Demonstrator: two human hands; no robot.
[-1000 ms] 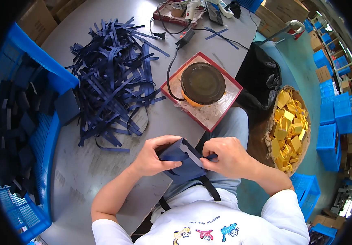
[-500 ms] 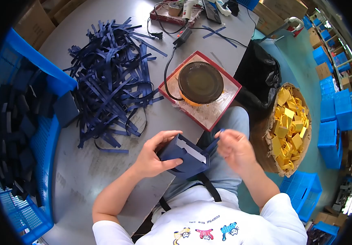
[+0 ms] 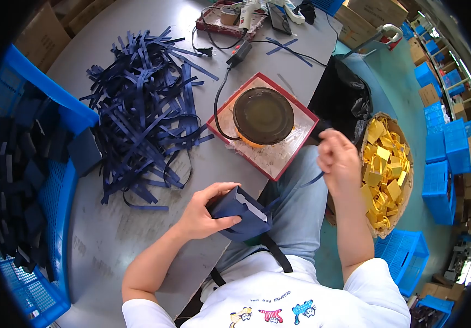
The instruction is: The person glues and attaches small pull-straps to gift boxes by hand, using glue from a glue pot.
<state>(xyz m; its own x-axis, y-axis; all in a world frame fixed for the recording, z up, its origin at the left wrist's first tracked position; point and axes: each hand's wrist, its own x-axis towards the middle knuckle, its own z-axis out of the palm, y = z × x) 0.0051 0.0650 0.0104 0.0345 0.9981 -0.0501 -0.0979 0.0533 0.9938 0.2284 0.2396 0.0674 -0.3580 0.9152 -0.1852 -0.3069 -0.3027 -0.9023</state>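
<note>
My left hand (image 3: 205,213) grips a small navy blue box (image 3: 246,225) at the table's front edge, thumb on the near side, fingers behind. White edging shows along the box's upper opening. From its right side a navy ribbon (image 3: 313,180) runs over my thigh towards my right hand (image 3: 338,156), which is raised with fingers curled and pinched on the ribbon. Farther off, a big tangled heap of navy ribbons (image 3: 145,117) lies on the table. Right of it stands a round dark pot (image 3: 264,116) in a red-edged square tray (image 3: 295,147).
A blue crate (image 3: 63,229) holding many navy boxes stands at the left. At the right are a black bag (image 3: 342,93) and a carton of yellow pieces (image 3: 385,175). A cable (image 3: 222,93) runs to the pot. Blue crates (image 3: 402,259) stand on the floor.
My right hand has moved up and to the right, away from the box, drawing the ribbon out longer. The left hand still holds the box in nearly the same place.
</note>
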